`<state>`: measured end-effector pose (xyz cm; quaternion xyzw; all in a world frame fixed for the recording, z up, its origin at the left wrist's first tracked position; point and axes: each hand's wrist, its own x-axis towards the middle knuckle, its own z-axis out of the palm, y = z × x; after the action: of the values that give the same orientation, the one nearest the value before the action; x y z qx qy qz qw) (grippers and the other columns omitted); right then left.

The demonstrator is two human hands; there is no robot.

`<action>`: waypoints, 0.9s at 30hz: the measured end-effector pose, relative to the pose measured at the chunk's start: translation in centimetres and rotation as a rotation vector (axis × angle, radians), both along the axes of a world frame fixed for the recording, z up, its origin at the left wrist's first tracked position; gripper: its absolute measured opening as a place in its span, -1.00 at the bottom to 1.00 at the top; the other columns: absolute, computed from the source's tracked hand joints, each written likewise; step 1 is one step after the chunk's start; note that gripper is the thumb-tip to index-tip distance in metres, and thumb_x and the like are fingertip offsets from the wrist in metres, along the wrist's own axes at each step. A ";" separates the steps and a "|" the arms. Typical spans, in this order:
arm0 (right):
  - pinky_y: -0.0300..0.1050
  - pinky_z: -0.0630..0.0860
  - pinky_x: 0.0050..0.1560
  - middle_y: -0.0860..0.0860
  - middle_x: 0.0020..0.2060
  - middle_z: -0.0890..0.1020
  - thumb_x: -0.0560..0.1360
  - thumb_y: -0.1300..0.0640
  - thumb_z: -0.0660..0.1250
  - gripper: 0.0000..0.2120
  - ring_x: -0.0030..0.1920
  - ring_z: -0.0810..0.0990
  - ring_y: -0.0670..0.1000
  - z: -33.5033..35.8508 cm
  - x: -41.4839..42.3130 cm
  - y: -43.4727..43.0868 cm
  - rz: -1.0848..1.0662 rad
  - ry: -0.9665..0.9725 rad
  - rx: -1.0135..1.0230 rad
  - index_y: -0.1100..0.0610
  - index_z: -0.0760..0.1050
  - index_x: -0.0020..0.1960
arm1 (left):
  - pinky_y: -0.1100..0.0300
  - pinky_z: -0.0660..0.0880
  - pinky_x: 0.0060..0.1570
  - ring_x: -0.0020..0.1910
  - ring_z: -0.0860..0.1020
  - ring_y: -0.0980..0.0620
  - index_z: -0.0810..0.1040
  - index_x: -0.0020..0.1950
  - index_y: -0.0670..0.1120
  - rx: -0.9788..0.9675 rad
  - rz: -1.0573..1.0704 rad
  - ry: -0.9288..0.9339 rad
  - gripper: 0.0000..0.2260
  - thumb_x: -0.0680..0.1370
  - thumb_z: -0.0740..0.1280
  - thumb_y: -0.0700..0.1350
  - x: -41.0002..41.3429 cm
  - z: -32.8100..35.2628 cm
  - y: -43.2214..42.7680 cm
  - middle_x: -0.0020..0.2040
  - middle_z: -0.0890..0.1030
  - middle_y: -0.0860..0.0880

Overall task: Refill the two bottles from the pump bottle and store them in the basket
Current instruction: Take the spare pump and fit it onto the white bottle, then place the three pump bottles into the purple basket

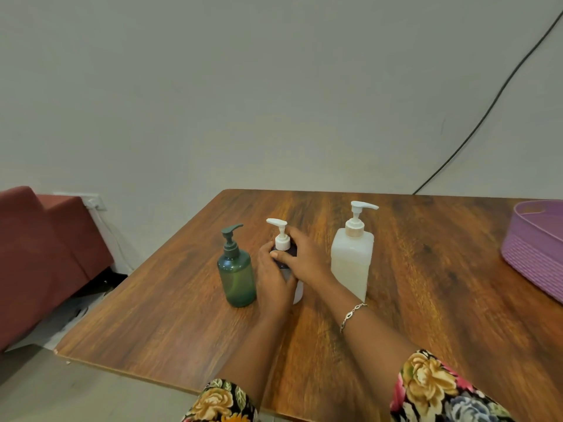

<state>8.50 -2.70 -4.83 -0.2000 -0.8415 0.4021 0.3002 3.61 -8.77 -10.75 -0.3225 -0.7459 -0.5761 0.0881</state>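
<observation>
Three pump bottles stand in a row on the wooden table (426, 269). On the left is a green bottle (237, 277) with a dark green pump. In the middle stands a small bottle with a white pump (281, 236); its body is mostly hidden by my hands. My left hand (272, 275) wraps round its body from the left. My right hand (300, 254) grips its upper part, just below the pump collar. To the right is the large translucent white pump bottle (352, 260), untouched. The purple basket (530, 254) sits at the table's right edge.
A black cable (487, 111) runs down the wall to the table's far edge. A dark red sofa (39, 254) stands to the left of the table, with a wall socket (96, 202) beside it. The table's left corner (58, 350) is close by.
</observation>
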 end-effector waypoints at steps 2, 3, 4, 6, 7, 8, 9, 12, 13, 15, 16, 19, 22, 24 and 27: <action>-0.27 0.34 0.07 -0.01 0.20 0.53 0.45 0.13 0.40 -0.53 0.16 0.47 -0.05 0.1 0.7 -0.2 0.020 0.019 0.013 0.07 0.37 0.32 | 0.03 0.47 0.11 0.16 0.47 0.01 0.32 0.32 -0.09 -0.013 0.004 -0.011 -0.53 0.45 0.39 -0.13 0.2 0.3 -0.2 0.20 0.46 -0.01; -0.26 0.34 0.12 -0.02 0.24 0.50 0.45 0.13 0.40 -0.51 0.21 0.45 -0.04 0.1 1.0 -0.2 0.011 0.041 0.031 0.06 0.35 0.34 | 0.02 0.47 0.13 0.19 0.46 0.00 0.32 0.32 -0.09 -0.015 0.003 -0.009 -0.53 0.46 0.38 -0.11 0.3 0.4 -0.2 0.22 0.45 -0.01; -0.26 0.33 0.16 -0.02 0.26 0.48 0.45 0.13 0.40 -0.51 0.24 0.44 -0.03 0.1 1.4 -0.2 -0.006 0.061 0.053 0.06 0.35 0.34 | -0.01 0.44 0.19 0.25 0.43 -0.03 0.29 0.35 -0.08 -0.028 0.006 -0.005 -0.52 0.47 0.36 -0.08 0.4 0.5 -0.1 0.28 0.42 -0.04; -0.28 0.31 0.17 -0.03 0.27 0.47 0.46 0.13 0.39 -0.54 0.25 0.43 -0.05 0.1 2.5 -0.3 -0.040 0.091 0.095 0.05 0.38 0.32 | -0.03 0.28 0.37 0.43 0.23 -0.07 0.18 0.46 -0.10 -0.105 0.060 -0.015 -0.41 0.50 0.34 -0.05 0.9 0.7 0.0 0.47 0.22 -0.11; -0.31 0.32 0.16 -0.03 0.26 0.48 0.46 0.13 0.39 -0.56 0.22 0.44 -0.07 0.1 3.1 -0.3 -0.048 0.109 0.119 0.06 0.39 0.30 | -0.01 0.21 0.41 0.48 0.13 -0.06 0.11 0.50 -0.12 -0.131 0.109 -0.021 -0.36 0.51 0.35 -0.08 1.4 0.9 0.2 0.52 0.11 -0.10; -0.37 0.32 0.14 -0.03 0.24 0.50 0.46 0.14 0.39 -0.58 0.18 0.45 -0.10 0.1 3.7 -0.3 -0.047 0.131 0.148 0.07 0.41 0.29 | 0.00 0.19 0.42 0.50 0.07 -0.03 0.07 0.51 -0.13 -0.127 0.152 -0.013 -0.34 0.51 0.35 -0.10 2.0 1.0 0.3 0.54 0.04 -0.08; -0.45 0.31 0.10 -0.02 0.21 0.52 0.45 0.16 0.40 -0.60 0.13 0.45 -0.14 0.1 4.4 -0.4 -0.038 0.160 0.182 0.09 0.44 0.26 | 0.00 0.18 0.43 0.50 0.05 -0.02 0.06 0.52 -0.13 -0.106 0.181 0.007 -0.34 0.52 0.34 -0.13 2.7 1.3 0.4 0.54 0.02 -0.07; -0.42 0.40 0.05 -0.04 0.09 0.57 0.43 0.21 0.40 -0.67 0.06 0.50 -0.13 -0.2 6.6 -0.2 -0.018 0.245 0.248 0.12 0.50 0.18 | 0.03 0.10 0.46 0.50 0.07 -0.04 0.08 0.51 -0.18 -0.063 0.189 0.070 -0.41 0.55 0.28 -0.22 5.4 2.3 0.2 0.53 0.07 -0.11; -0.36 0.43 0.07 -0.07 0.07 0.57 0.43 0.20 0.39 -0.69 0.07 0.51 -0.13 -0.3 7.4 -0.1 -0.024 0.265 0.253 0.11 0.51 0.17 | 0.01 0.10 0.45 0.48 0.12 -0.09 0.11 0.49 -0.22 -0.051 0.151 0.113 -0.43 0.53 0.28 -0.27 6.2 2.5 0.2 0.51 0.13 -0.17; -0.32 0.44 0.09 -0.12 0.05 0.56 0.44 0.20 0.38 -0.70 0.09 0.49 -0.16 -0.7 9.0 0.2 -0.056 0.289 0.242 0.08 0.51 0.16 | -0.04 0.17 0.39 0.44 0.21 -0.18 0.18 0.45 -0.29 0.003 0.039 0.200 -0.44 0.49 0.29 -0.31 7.5 2.4 0.2 0.45 0.23 -0.25; -0.35 0.43 0.09 -0.13 0.06 0.56 0.44 0.21 0.39 -0.69 0.10 0.49 -0.18 -0.9 9.8 0.5 -0.074 0.294 0.233 0.06 0.50 0.17 | 0.00 0.19 0.39 0.45 0.21 -0.14 0.18 0.46 -0.26 0.017 -0.007 0.187 -0.44 0.49 0.30 -0.29 8.0 2.3 0.3 0.46 0.23 -0.21; -0.42 0.41 0.02 -0.11 0.03 0.58 0.42 0.26 0.41 -0.65 0.08 0.52 -0.20 -1.1 12.3 1.8 -0.129 0.322 0.209 0.05 0.49 0.17 | 0.22 0.16 0.39 0.44 0.12 0.14 0.12 0.49 -0.11 0.016 -0.120 0.094 -0.39 0.52 0.34 -0.19 9.2 2.3 0.7 0.47 0.15 0.05; -0.44 0.40 -0.04 -0.08 0.00 0.58 0.41 0.27 0.43 -0.66 0.05 0.53 -0.18 -0.8 13.9 3.3 -0.206 0.343 0.138 0.05 0.50 0.13 | 0.26 0.18 0.36 0.39 0.16 0.21 0.14 0.48 -0.07 0.038 -0.219 0.049 -0.40 0.52 0.34 -0.14 9.8 2.4 1.2 0.41 0.19 0.14; -0.42 0.42 -0.05 -0.14 0.00 0.54 0.40 0.25 0.44 -0.63 0.05 0.53 -0.14 -0.5 14.2 4.2 -0.248 0.317 0.101 0.00 0.47 0.13 | 0.19 0.32 0.31 0.34 0.31 0.13 0.21 0.45 -0.09 0.038 -0.245 -0.001 -0.45 0.52 0.34 -0.09 9.7 2.6 1.7 0.38 0.32 0.07; -0.23 0.44 0.12 -0.09 0.14 0.48 0.38 0.20 0.47 -0.49 0.18 0.46 -0.06 -0.1 14.0 5.8 -0.253 0.218 0.018 0.04 0.40 0.27 | 0.24 0.44 0.14 0.20 0.44 0.10 0.29 0.39 -0.08 0.066 -0.249 -0.082 -0.56 0.54 0.31 -0.06 10.1 3.1 2.4 0.24 0.44 0.06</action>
<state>22.45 3.10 -4.92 -0.2567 -0.7756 0.3730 0.4399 13.71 -6.39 -7.62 -0.3856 -0.6838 -0.6194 -0.0039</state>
